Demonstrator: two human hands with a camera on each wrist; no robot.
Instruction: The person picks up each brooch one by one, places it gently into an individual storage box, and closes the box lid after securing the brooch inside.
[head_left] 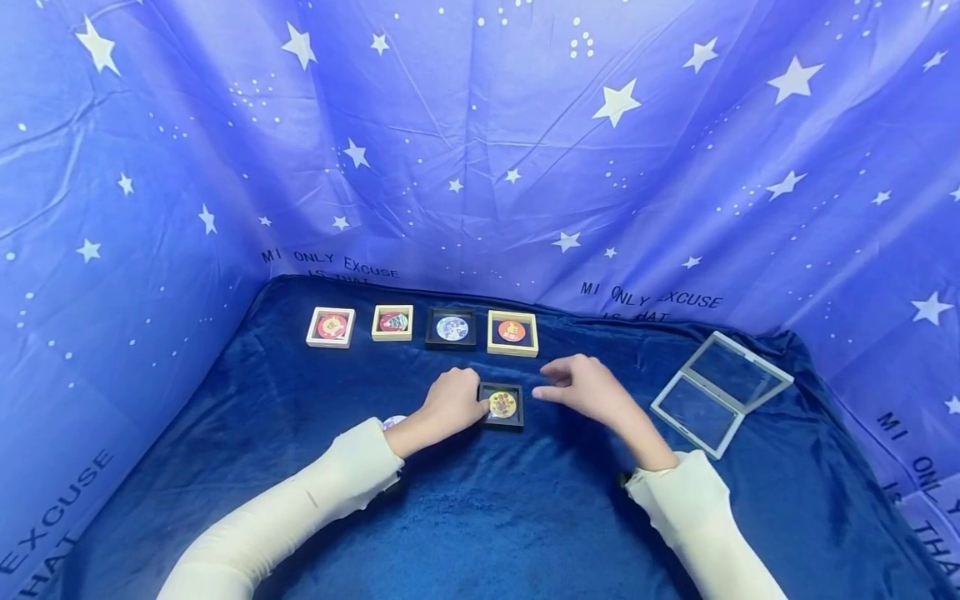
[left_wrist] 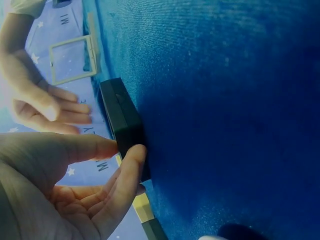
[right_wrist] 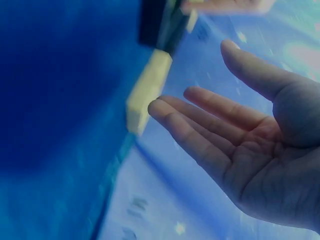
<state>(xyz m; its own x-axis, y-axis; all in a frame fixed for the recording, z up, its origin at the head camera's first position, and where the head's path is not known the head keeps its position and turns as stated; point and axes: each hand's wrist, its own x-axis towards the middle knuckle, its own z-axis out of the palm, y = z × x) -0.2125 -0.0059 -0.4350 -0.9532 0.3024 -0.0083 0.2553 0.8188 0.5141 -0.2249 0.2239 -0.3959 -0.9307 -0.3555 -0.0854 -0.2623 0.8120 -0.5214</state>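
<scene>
My left hand pinches the left edge of a small black display frame between thumb and fingers. Inside that frame sits a round yellow badge with a reddish-brown pattern. In the left wrist view the frame shows side-on, close over the blue cloth. Just right of it hovers my right hand, fingers spread and slightly bent, apart from the frame. The right wrist view shows the palm of this hand holding nothing. Partly hidden behind the left forearm lies a round purple-and-white badge.
Along the back stand a pink frame, a wooden frame, a black frame and another wooden frame, each with a round badge. A grey hinged frame stands opened at right. Starry curtains enclose the blue cloth.
</scene>
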